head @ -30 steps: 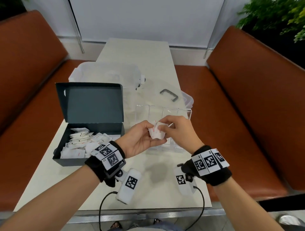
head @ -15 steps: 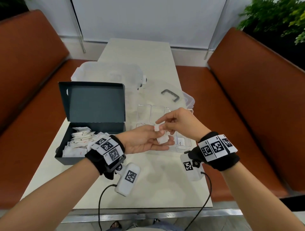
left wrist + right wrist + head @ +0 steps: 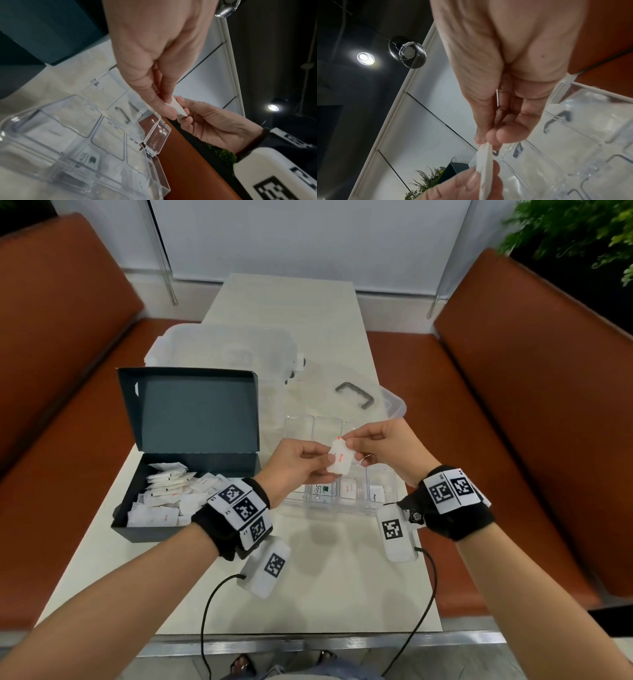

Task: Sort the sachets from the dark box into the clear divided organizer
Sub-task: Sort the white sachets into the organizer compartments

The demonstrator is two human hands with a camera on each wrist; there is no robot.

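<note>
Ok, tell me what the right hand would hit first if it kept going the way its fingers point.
The right hand points toward the left hand. Both already pinch the same sachet, so the left hand's fingertips come first, touching or nearly so; depth is unclear.

Both hands are pinching one small white paper sachet with red print (image 3: 340, 462) above the clear divided plastic organizer (image 3: 342, 506), left hand (image 3: 296, 470) beside right hand (image 3: 385, 451); the open dark cardboard box (image 3: 150, 529) is sitting left on the pale tabletop (image 3: 329, 583).
</note>
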